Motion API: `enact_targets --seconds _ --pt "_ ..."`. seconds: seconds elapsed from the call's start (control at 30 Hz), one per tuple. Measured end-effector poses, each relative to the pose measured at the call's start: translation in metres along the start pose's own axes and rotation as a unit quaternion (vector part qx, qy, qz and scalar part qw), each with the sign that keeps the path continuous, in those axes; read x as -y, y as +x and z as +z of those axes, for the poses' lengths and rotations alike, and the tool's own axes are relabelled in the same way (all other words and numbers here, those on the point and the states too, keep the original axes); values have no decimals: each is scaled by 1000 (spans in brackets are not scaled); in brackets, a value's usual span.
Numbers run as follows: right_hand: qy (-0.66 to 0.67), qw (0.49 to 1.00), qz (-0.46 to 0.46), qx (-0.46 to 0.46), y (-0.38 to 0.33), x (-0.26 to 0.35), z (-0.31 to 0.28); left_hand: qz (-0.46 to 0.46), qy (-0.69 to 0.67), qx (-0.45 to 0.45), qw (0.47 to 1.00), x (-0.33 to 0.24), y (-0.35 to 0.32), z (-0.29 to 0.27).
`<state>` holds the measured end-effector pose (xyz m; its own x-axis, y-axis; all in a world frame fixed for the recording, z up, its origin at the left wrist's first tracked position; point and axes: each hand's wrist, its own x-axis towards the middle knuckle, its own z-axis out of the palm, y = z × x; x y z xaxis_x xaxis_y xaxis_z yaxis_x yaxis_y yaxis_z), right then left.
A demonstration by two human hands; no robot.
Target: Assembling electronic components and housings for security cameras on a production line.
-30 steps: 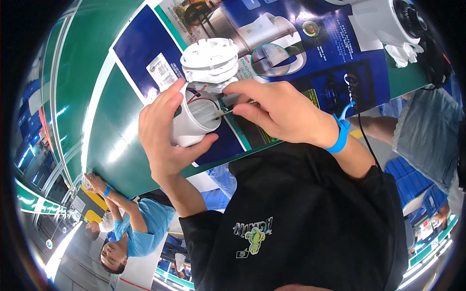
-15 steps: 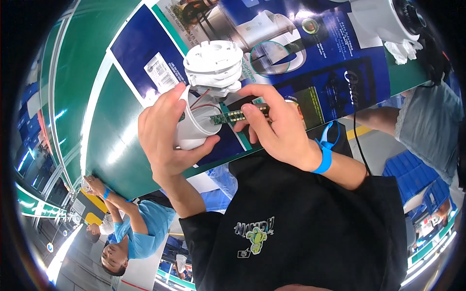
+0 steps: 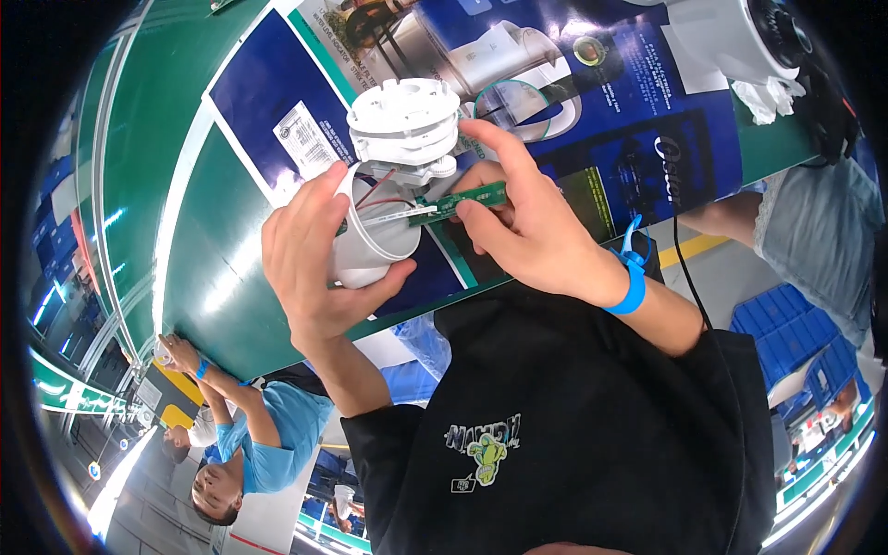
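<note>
My left hand (image 3: 314, 268) wraps around a white cup-shaped plastic housing (image 3: 370, 254), with the open mouth facing right. A white round ribbed part (image 3: 404, 120) sits against the housing's upper edge. My right hand (image 3: 532, 231), with a blue strap on the wrist, pinches a narrow green circuit board (image 3: 467, 197) just at the mouth of the housing. Thin red wires (image 3: 375, 199) run from the board's end into the housing. Both hands are held over a blue printed sheet (image 3: 610, 129) that lies on a green table (image 3: 208, 240).
A white appliance (image 3: 731, 37) and a crumpled tissue (image 3: 768, 97) lie at the top right. A black cable (image 3: 682, 268) runs down beside my right forearm. Another person in a blue shirt (image 3: 254, 444) leans on the table at lower left. Blue crates (image 3: 786, 342) stand at right.
My right hand has drawn back from the housing's mouth toward the right, and the green board now shows between its fingers. The left hand keeps its hold on the housing.
</note>
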<state>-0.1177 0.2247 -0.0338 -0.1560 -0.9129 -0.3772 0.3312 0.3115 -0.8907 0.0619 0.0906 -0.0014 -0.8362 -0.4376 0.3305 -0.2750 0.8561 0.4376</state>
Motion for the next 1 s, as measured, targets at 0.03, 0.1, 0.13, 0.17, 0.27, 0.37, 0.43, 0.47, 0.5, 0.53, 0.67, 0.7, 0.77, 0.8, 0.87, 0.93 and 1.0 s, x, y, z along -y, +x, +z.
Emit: enact_targets --seconds 0.03,0.1,0.13,0.17,0.27,0.37,0.43,0.47,0.5,0.53,0.67,0.7,0.77,0.8,0.87,0.93,1.0 --pt "-20 999 -36 -2 0 -2 -1 -5 -3 1 1000 0 0 0" --pt "-40 997 -72 -3 1 -4 -1 -12 -14 0 1000 2 -1 0" --pt "-42 994 -97 -6 2 -5 0 -19 -25 -2 1000 2 -1 0" --pt "-43 992 -122 -9 3 -5 0 -19 -25 -1 1000 3 -2 0" --pt "-6 995 -91 -27 4 -9 2 -27 -49 -3 998 3 -3 -2" --pt "-23 994 -87 -54 3 -8 5 -27 -53 0 998 2 -3 0" --pt "-58 990 -105 -70 2 -10 8 -29 -36 10 999 -1 -2 0" --pt "-94 984 -124 -85 2 -10 9 -30 -36 10 999 -1 -3 0" --pt "-94 984 -123 -86 1 -10 10 -28 -31 4 999 0 -3 1" --pt "-89 985 -118 -87 0 -9 12 -25 -23 -3 999 -1 -4 1" --pt "-89 986 -106 -95 -1 -6 14 -17 -17 -15 1000 -3 -4 1" --pt "-88 986 -105 -96 -1 -7 15 -10 -7 -21 1000 -3 -5 2" --pt "-91 984 -106 -112 -2 -7 18 -3 3 -26 1000 -3 -6 3" --pt "-90 984 -105 -112 -3 -8 20 5 14 -35 999 -3 -7 4" --pt "-89 981 -118 -122 -4 -15 23 14 20 -44 999 -2 -9 6" --pt "-86 980 -130 -127 -3 -19 25 16 35 -40 998 -3 -10 5" --pt "-81 978 -143 -130 1 -19 25 17 34 -39 999 -3 -8 4"
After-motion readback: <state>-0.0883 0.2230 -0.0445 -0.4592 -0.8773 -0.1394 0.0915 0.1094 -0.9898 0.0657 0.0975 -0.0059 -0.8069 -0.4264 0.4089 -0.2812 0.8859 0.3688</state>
